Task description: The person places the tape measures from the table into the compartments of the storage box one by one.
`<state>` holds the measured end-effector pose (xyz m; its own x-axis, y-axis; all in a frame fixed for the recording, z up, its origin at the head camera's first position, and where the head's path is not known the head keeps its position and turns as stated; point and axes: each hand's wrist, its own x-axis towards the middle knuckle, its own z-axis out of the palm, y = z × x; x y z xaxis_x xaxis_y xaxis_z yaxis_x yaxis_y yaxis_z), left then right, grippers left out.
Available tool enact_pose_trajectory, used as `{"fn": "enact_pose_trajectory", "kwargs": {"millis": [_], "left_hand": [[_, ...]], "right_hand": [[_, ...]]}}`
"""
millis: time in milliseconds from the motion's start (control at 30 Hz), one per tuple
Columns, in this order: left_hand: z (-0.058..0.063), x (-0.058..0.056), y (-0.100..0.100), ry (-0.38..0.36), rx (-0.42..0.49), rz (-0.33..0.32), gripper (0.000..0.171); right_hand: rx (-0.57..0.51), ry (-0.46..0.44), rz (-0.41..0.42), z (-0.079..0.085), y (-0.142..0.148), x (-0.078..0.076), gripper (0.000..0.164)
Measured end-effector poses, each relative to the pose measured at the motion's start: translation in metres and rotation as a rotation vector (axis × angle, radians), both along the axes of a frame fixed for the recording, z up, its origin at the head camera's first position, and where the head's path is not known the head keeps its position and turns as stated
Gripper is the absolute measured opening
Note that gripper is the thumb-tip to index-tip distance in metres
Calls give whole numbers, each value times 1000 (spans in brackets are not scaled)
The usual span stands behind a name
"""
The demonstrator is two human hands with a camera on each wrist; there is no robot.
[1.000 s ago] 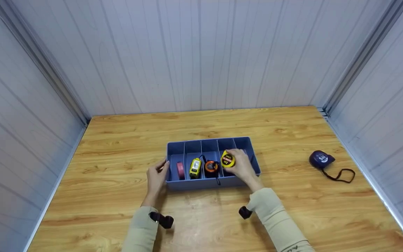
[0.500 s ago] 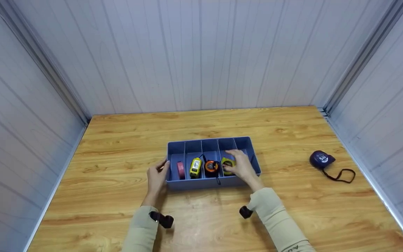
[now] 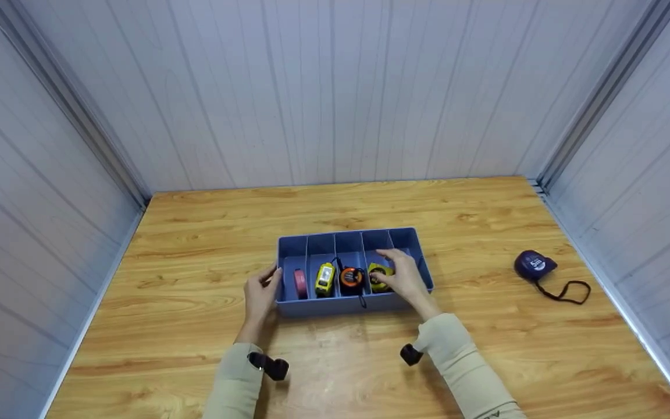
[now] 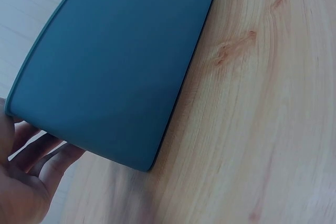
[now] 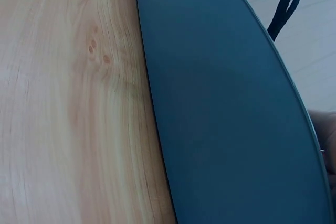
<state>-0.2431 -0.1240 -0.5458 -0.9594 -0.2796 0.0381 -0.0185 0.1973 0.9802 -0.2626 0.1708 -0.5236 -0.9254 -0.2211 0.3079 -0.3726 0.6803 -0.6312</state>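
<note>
A blue divided box (image 3: 335,305) stands on the wooden table, its compartments side by side. My left hand (image 3: 259,299) rests its fingers against the box's left end; the left wrist view shows these fingers (image 4: 58,163) at the end wall. My right hand (image 3: 406,279) is over the box's right part, thumb and index finger apart around a yellow round-faced tape measure (image 3: 380,285) in the fourth compartment. To its left sit an orange-and-black tape measure (image 3: 351,279), a yellow tape measure with a pale label (image 3: 325,279) and a pink round item (image 3: 300,283), one per compartment.
A dark blue tape measure (image 3: 533,265) with a black wrist cord (image 3: 567,293) lies on the table (image 3: 195,244) to the right. A black cord loop (image 5: 286,6) sticks up past the box's front rim. Pale panel walls (image 3: 335,93) surround the table.
The yellow round-faced tape measure has gone down from my right hand's pinch into the fourth compartment. The right fingers have spread and shifted slightly right. My left hand has stayed put.
</note>
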Motion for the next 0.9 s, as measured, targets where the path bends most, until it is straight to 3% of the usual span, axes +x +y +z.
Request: {"fn": "enact_pose_trajectory", "kwargs": {"millis": [200,367,433,600,633,900], "left_hand": [[-2,0,1,-14,68,10,31],[-3,0,0,-1,58,-8,32],[2,2,1,1,43,-18,32],[3,2,1,-15,52,-1,32],[-1,0,0,-17,58,8,32],[-1,-1,0,-21,55,24,30]], "right_hand": [[-8,23,4,2,3,0,43],[-51,58,11,5,9,-1,40],[-59,75,6,7,11,-1,39],[-75,116,9,11,16,-3,37],[-79,117,11,11,17,-3,37],[-62,83,-23,17,24,-3,37]]}}
